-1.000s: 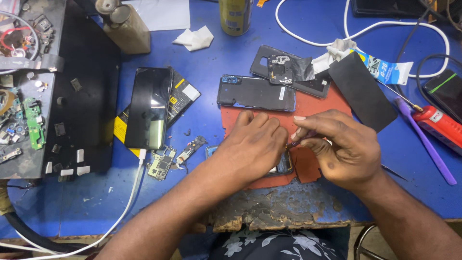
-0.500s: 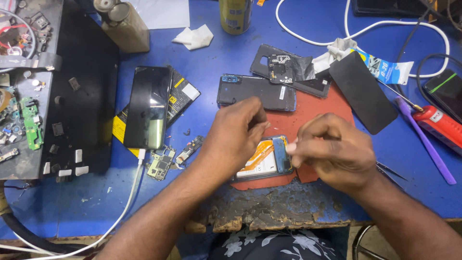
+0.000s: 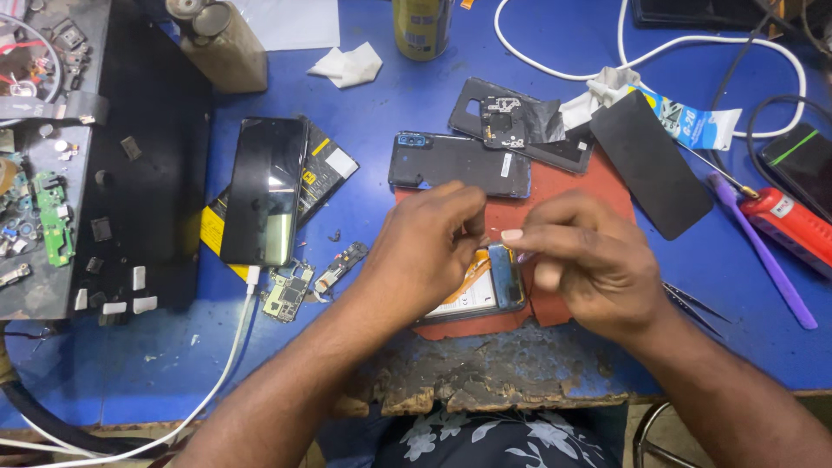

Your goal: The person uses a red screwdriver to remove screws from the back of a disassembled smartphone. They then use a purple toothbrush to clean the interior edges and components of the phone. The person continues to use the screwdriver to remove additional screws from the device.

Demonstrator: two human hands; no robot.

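The opened phone (image 3: 481, 290) is lying on the red mat (image 3: 598, 186) at the near edge of the blue bench (image 3: 130, 373), just above the chipped, worn strip of the bench front. Both hands are crowding over it, leaving little free room between them. To the left, bare blue surface is opening out as far as the small circuit boards (image 3: 290, 290) and the dark phone (image 3: 264, 191) on its white cable (image 3: 221, 381). To the right, tweezers (image 3: 693, 303) are lying just beside the right wrist, with a purple tool (image 3: 763, 251) and a red tool (image 3: 793, 227) further out. Behind the mat, a back cover (image 3: 459, 165) and a black frame (image 3: 511, 121) are closing off the far side.

The left hand (image 3: 425, 251) is resting on the phone's left part, fingers curled in, thumb and forefinger nearly meeting. The right hand (image 3: 589, 260) is hovering at the phone's right edge, fingers pinched together; whether anything is sitting between them I cannot tell.
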